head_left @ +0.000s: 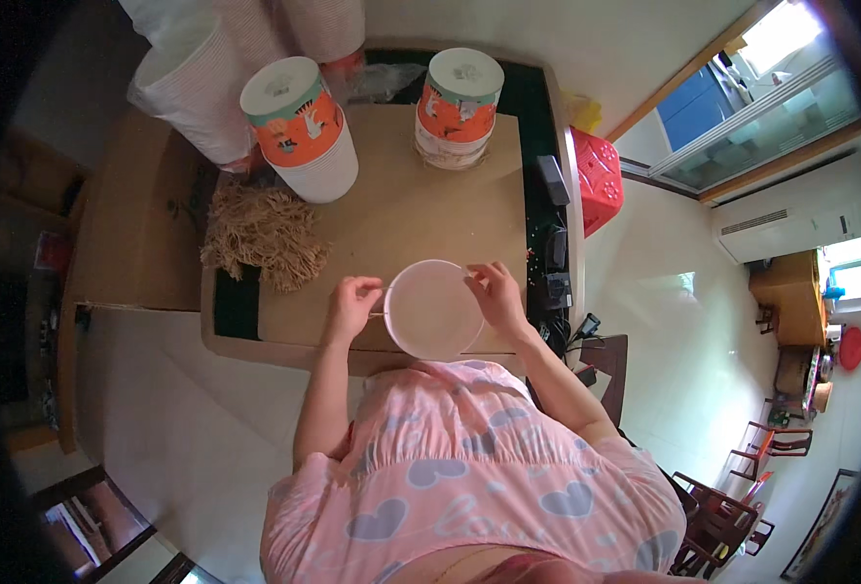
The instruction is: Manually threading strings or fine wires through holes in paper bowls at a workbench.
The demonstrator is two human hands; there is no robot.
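Observation:
A white round paper tub (435,311) stands open-side up at the near edge of the cardboard, close to my body. My left hand (357,297) is at its left rim, thumb and fingers pinched together; whatever lies between them is too small to name. A short tan bit, like cord, shows against the tub's outer wall below those fingers. At the upper right rim is my right hand (492,287), fingers curled and tips closed together; what they grip is hidden. A heap of tan cords (265,234) lies farther left on the table.
Behind stand two upside-down stacks of orange-and-green printed tubs, one left (318,146) and one right (455,122). Bagged white tubs (192,97) fill the back left. Dark boxy items (555,248) line the table's right edge, beside a red stool (596,180). Cardboard (382,209) covers the tabletop.

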